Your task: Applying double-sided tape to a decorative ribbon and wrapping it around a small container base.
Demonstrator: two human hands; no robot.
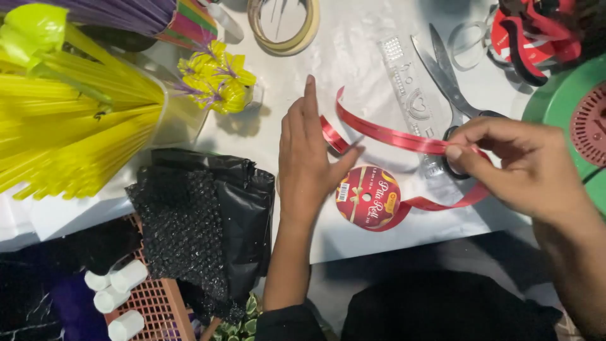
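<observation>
I see my left hand lying flat and open on the white table, fingers stretched forward, its thumb pressing down on the red ribbon near where the strip curls up at its free end. My right hand is pinched shut on the same ribbon, thumb and forefinger gripping it so the strip runs taut between my 2 hands. From my right hand the ribbon loops back down to the ribbon roll, a round red spool lying flat on the table just beside my left thumb.

Under the stretched ribbon I see a clear plastic ruler, and beside it a pair of scissors with black handles, partly hidden by my right fingers. A roll of tape lies at the far edge. To my left, a bundle of yellow straws stands in a clear container, with a small yellow ribbon flower near it. Black bubble wrap lies at the table's near edge.
</observation>
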